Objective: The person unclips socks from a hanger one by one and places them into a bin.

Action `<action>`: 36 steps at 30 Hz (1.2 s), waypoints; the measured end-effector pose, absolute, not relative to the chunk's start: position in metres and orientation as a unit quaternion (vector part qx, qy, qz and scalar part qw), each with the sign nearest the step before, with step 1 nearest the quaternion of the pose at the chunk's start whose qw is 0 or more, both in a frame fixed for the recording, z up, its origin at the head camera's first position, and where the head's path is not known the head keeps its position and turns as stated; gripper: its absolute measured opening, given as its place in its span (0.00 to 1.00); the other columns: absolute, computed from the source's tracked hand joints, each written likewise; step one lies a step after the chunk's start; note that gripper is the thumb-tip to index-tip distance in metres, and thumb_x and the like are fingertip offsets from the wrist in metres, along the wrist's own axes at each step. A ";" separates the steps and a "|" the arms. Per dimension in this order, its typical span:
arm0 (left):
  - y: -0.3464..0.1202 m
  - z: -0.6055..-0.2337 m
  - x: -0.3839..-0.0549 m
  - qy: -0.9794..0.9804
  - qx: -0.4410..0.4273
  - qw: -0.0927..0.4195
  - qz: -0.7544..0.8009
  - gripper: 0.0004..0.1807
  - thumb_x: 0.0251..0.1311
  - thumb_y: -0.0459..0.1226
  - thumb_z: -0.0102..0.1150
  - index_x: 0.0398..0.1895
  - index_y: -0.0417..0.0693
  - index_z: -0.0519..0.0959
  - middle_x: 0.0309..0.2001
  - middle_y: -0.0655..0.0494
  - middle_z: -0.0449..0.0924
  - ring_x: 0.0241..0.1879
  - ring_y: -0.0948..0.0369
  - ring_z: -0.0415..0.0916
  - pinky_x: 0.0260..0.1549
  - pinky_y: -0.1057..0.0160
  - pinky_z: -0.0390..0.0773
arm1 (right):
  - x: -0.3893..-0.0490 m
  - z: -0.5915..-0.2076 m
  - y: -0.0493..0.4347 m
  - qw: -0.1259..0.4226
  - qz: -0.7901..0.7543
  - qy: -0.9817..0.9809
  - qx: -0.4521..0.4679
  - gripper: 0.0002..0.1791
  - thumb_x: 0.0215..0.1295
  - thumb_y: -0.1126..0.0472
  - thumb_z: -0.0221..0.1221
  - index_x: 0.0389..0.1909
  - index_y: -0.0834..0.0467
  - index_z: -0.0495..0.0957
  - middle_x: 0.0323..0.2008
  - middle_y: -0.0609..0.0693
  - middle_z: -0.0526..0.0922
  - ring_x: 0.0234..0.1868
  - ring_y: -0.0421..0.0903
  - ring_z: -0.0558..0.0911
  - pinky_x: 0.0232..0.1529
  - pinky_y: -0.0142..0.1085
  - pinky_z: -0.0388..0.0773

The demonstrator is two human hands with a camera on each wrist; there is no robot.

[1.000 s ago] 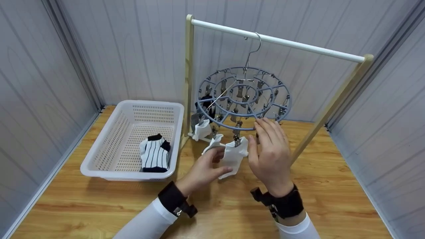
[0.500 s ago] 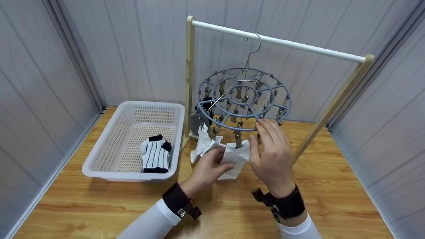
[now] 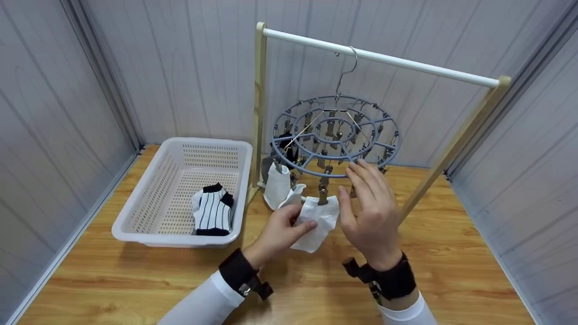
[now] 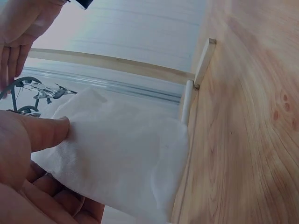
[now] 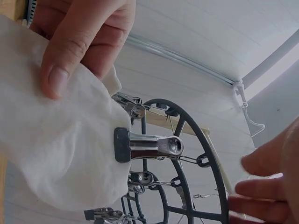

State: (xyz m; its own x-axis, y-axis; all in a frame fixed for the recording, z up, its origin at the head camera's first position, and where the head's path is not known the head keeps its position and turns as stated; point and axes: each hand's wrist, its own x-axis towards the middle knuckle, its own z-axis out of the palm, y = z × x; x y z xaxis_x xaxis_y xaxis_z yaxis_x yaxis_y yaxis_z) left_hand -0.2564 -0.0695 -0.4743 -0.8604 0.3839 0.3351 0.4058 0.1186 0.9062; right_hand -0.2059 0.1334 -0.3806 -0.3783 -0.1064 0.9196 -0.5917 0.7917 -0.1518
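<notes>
A white sock (image 3: 318,225) hangs from a metal clip (image 3: 323,194) at the near side of the round blue-grey clip hanger (image 3: 316,173). My left hand (image 3: 280,232) holds this sock, its thumb (image 4: 49,133) lying on the near face and the other fingers behind the cloth. In the right wrist view the clip (image 5: 149,145) bites the sock's edge. My right hand (image 3: 370,212) has its fingers extended, fingertips right at the hanger's near rim. More white socks (image 3: 277,185) hang to the left, beside a grey one and a black one, partly hidden by the hanger.
A white perforated basket (image 3: 124,232) stands on the wooden table (image 3: 90,280) at left, with black-and-white striped socks (image 3: 213,211) inside. The hanger hooks over the white bar (image 3: 406,63) of a wooden-legged rack (image 3: 456,146). Pale panel walls enclose the table.
The hanger has shifted slightly right and down. The white sock at left has swung and turned. The sock in my left hand hangs a little lower and more tilted; my right hand stays almost still.
</notes>
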 end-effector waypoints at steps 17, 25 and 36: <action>-0.070 -0.474 -0.254 -0.741 -0.270 -0.023 -0.614 0.10 0.72 0.34 0.73 0.48 0.34 0.87 0.39 0.49 0.89 0.34 0.63 0.82 0.34 0.65 0.83 | -0.212 -0.390 0.136 0.345 0.244 -0.877 0.230 0.17 0.78 0.55 0.69 0.56 0.65 0.88 0.51 0.59 0.91 0.54 0.58 0.89 0.54 0.54 0.87; -0.070 -0.473 -0.252 -0.737 -0.274 -0.036 -0.616 0.11 0.72 0.34 0.74 0.48 0.34 0.87 0.36 0.52 0.87 0.33 0.65 0.80 0.32 0.66 0.79 | -0.225 -0.399 0.137 0.228 0.389 -0.871 0.195 0.19 0.82 0.54 0.66 0.63 0.62 0.86 0.59 0.54 0.90 0.59 0.54 0.87 0.62 0.54 0.83; -0.073 -0.467 -0.250 -0.738 -0.287 -0.050 -0.608 0.09 0.74 0.34 0.72 0.46 0.35 0.88 0.34 0.59 0.82 0.31 0.66 0.76 0.31 0.68 0.76 | -0.232 -0.401 0.136 0.176 0.471 -0.843 0.189 0.12 0.83 0.58 0.65 0.58 0.59 0.89 0.47 0.48 0.91 0.46 0.45 0.88 0.51 0.41 0.84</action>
State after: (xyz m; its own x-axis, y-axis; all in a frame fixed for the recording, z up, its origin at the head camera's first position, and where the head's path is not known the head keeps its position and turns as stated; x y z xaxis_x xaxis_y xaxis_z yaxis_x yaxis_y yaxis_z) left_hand -0.2500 -0.0728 -0.4666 -0.8299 0.4852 0.2755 0.3632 0.0949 0.9269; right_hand -0.2315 0.1357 -0.4009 -0.8661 -0.1531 0.4759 -0.4855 0.4839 -0.7281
